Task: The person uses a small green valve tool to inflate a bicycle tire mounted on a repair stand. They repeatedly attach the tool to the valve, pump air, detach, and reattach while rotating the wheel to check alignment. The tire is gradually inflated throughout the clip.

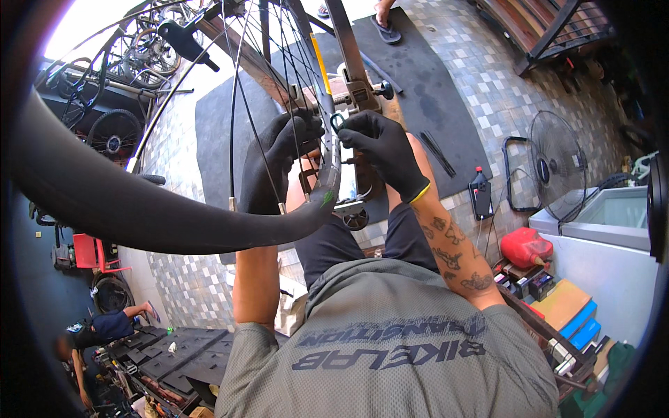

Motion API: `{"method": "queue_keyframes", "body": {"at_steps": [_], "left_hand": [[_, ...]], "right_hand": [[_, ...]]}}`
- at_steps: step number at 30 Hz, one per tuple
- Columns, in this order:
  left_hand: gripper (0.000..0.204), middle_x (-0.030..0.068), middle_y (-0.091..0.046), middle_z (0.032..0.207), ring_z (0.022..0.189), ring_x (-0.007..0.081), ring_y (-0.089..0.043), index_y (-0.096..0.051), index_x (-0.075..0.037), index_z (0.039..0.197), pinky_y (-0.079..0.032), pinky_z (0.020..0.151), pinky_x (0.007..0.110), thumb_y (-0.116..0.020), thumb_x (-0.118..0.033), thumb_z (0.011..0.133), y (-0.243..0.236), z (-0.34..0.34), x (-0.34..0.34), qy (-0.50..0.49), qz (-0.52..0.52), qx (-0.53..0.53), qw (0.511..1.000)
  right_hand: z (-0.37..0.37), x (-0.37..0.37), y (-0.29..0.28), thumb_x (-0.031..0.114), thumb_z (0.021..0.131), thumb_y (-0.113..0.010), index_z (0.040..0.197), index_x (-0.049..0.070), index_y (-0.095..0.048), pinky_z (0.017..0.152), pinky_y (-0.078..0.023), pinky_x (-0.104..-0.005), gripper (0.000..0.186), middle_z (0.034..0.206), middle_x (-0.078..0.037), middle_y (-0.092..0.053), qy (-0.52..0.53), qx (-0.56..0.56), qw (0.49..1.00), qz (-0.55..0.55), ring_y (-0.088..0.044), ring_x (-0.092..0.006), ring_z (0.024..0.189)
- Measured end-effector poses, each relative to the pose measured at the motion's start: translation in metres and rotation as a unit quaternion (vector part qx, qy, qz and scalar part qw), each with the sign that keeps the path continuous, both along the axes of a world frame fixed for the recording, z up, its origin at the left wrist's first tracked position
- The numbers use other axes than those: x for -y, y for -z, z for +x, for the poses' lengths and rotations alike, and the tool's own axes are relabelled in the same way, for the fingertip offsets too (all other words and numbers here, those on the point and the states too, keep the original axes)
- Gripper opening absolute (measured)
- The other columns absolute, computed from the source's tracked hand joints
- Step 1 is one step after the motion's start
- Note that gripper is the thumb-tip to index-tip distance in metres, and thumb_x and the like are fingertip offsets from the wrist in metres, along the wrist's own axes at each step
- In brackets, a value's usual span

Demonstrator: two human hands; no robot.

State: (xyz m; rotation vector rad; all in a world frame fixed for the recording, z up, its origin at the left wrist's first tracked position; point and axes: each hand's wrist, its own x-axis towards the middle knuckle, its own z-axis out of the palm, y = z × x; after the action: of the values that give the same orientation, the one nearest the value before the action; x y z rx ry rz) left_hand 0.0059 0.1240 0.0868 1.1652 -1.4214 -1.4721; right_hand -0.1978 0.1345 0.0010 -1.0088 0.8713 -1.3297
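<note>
A black bicycle wheel [139, 216] with thin spokes sits in a metal truing stand [361, 94], its rim crossing close below my face. My left hand [272, 160], in a black glove, is curled among the spokes behind the rim; whatever its fingertips grip is hidden. My right hand [376, 146], gloved in black with a yellow cuff, pinches a small dark ring-shaped tool [337, 122] against the rim, right of my left hand. A yellow sticker [320, 59] runs along the rim above them.
Black mat [453, 97] underfoot; thin black rods [435, 153], bottle [479, 177], standing fan [550, 167], white chest freezer [599, 251] and red fuel can [526, 247] at right. Bicycles [153, 49] and red chair [90, 251] at left. A co-worker [118, 327] is lower left; another person's sandalled foot [385, 24] is above.
</note>
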Motion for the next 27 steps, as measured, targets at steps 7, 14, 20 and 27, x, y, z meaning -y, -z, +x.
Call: {"method": "queue_keyframes", "body": {"at_steps": [7,14,20,27], "left_hand": [[0.062,0.0215,-0.066,0.131,0.122,0.0293,-0.064,-0.055,0.010,0.139,-0.046,0.107,0.042,-0.051,-0.043,0.107,0.005,0.004,0.004,0.013,-0.044,0.021,0.999],[0.061,0.0184,-0.065,0.132,0.124,0.0265,-0.062,-0.058,0.005,0.139,-0.045,0.108,0.041,-0.052,-0.046,0.106,0.008,0.007,0.004,0.005,-0.072,0.073,0.995],[0.055,0.0154,-0.067,0.128,0.121,0.0222,-0.062,-0.061,0.005,0.135,-0.045,0.106,0.036,-0.056,-0.041,0.105,0.030,0.016,0.010,0.015,-0.102,0.011,0.995],[0.047,0.0182,-0.070,0.111,0.102,0.0254,-0.067,-0.067,0.005,0.124,-0.051,0.094,0.036,-0.064,-0.036,0.101,0.028,0.012,0.009,0.001,-0.206,-0.057,0.977]], "right_hand": [[0.013,0.016,-0.005,0.016,0.092,-0.075,0.105,-0.004,-0.074,0.072,-0.055,-0.0276,0.024,0.090,-0.008,-0.075,-0.005,-0.108,0.992,-0.059,-0.068,-0.0090,0.079],[0.011,0.023,0.000,0.017,0.092,-0.075,0.106,-0.003,-0.075,0.074,-0.054,-0.0276,0.024,0.091,-0.008,-0.075,-0.043,-0.119,0.990,-0.064,-0.068,-0.0100,0.081],[0.004,0.028,-0.016,0.014,0.093,-0.075,0.112,-0.003,-0.074,0.078,-0.054,-0.0273,0.026,0.097,-0.006,-0.075,-0.114,-0.110,0.987,-0.040,-0.067,-0.0097,0.087],[0.002,0.028,-0.019,0.008,0.095,-0.071,0.133,-0.003,-0.062,0.089,-0.054,-0.0273,0.041,0.114,-0.007,-0.072,-0.147,-0.090,0.984,-0.045,-0.068,-0.0123,0.101]]}}
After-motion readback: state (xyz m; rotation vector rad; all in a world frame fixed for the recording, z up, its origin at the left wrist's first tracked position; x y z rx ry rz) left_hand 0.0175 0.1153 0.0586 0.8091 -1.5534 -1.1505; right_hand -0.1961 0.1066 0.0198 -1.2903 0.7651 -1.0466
